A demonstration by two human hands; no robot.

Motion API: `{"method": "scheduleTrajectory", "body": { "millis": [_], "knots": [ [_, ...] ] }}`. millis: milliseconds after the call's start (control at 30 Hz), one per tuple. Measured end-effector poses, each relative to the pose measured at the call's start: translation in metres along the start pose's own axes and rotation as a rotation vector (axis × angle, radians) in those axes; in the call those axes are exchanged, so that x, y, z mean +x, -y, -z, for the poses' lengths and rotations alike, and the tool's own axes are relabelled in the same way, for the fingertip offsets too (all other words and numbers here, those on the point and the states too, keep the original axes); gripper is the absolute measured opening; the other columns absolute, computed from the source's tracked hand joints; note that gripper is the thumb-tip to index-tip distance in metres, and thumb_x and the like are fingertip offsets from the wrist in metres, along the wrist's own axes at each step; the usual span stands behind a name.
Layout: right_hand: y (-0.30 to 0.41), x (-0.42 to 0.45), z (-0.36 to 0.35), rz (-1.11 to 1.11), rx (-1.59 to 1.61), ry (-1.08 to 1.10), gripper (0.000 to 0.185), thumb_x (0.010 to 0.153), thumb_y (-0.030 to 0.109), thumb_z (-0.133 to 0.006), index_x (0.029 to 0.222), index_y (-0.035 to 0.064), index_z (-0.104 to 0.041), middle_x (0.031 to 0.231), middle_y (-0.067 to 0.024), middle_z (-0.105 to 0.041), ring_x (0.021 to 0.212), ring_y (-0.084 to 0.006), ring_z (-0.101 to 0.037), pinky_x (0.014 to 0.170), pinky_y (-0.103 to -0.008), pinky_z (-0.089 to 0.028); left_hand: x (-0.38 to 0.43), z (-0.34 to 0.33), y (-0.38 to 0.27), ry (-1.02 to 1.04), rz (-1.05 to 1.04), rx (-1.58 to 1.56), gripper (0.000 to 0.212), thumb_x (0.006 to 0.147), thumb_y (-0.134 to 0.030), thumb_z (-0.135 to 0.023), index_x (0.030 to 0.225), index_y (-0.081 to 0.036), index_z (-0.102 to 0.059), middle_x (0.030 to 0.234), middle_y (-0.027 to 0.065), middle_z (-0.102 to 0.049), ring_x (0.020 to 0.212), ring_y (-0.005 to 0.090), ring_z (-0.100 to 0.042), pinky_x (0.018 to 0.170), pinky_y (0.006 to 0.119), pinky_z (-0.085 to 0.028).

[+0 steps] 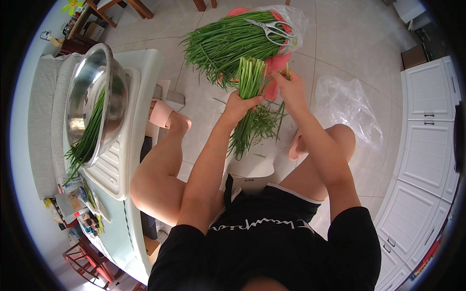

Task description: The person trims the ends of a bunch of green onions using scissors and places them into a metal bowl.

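Note:
My left hand [239, 104] is wrapped around a bunch of green garlic chives [251, 78], pale cut ends pointing away from me and leaves hanging down. To its right, my right hand [291, 87] pinches a few loose chive stalks [282, 109] between thumb and fingers. Just beyond both hands a large pile of chives [229, 40] lies on a red plastic bag [277, 63]. Scissors with silver-grey handles [271, 31] rest on top of that pile. Chive trimmings [264, 122] are scattered below my hands, partly hidden by the held bunch.
On the left, a stainless steel bowl [116, 87] holding more chives [93, 127] stands on a white ridged tray [109, 167] on a table [120, 232]. Clear plastic [346, 105] lies on the tiled floor at right, before white cabinets [424, 152]. My knees flank the work.

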State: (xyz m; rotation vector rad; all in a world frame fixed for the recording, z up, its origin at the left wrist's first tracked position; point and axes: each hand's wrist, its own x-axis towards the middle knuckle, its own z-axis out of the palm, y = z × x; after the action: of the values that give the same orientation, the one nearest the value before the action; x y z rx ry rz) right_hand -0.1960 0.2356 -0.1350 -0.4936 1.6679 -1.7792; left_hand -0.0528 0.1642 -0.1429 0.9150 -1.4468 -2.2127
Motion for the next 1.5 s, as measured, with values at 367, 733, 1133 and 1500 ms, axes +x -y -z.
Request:
{"method": "scheduleTrajectory", "body": {
  "millis": [367,733,1133,1500],
  "knots": [
    [0.016,0.013,0.027,-0.059,0.015,-0.066,0.016,0.078,0.020,-0.063,0.082,0.0043,-0.063,0.073,-0.0019,-0.063,0.042,-0.0006,-0.030,0.037,-0.0184,-0.021,-0.005,0.020,-0.016,-0.005,0.047,0.040,0.019,0.072,-0.003,-0.065,0.089,0.000,-0.057,0.077,0.0065,-0.061,0.069,0.0128,-0.058,0.053,0.023,-0.041],
    [0.031,-0.003,0.015,-0.190,-0.067,0.115,0.018,0.076,0.022,-0.066,0.080,0.0043,-0.062,0.071,0.0015,-0.057,0.046,-0.0022,-0.033,0.040,-0.0185,-0.024,-0.005,0.018,-0.015,0.017,0.046,0.058,0.018,0.073,-0.004,-0.065,0.088,0.000,-0.057,0.076,0.0072,-0.061,0.068,0.0127,-0.058,0.053,0.023,-0.042],
    [0.016,0.002,0.007,0.316,-0.442,0.081,0.018,0.082,0.019,-0.059,0.082,0.0013,-0.059,0.060,-0.0022,-0.057,0.053,-0.0086,-0.047,0.049,-0.0247,-0.037,-0.009,0.020,-0.022,0.028,0.070,-0.018,0.019,0.074,-0.005,-0.064,0.090,0.000,-0.056,0.076,0.0080,-0.061,0.065,0.0123,-0.057,0.053,0.022,-0.042],
    [0.007,0.020,0.027,0.370,-0.501,-0.004,0.018,0.083,0.019,-0.058,0.081,0.0012,-0.058,0.062,-0.0058,-0.056,0.057,-0.0113,-0.051,0.053,-0.0259,-0.040,-0.010,0.026,-0.022,0.092,0.066,-0.024,0.017,0.074,-0.005,-0.063,0.090,-0.001,-0.056,0.076,0.0075,-0.061,0.062,0.0104,-0.056,0.051,0.021,-0.042]
  ]
}}
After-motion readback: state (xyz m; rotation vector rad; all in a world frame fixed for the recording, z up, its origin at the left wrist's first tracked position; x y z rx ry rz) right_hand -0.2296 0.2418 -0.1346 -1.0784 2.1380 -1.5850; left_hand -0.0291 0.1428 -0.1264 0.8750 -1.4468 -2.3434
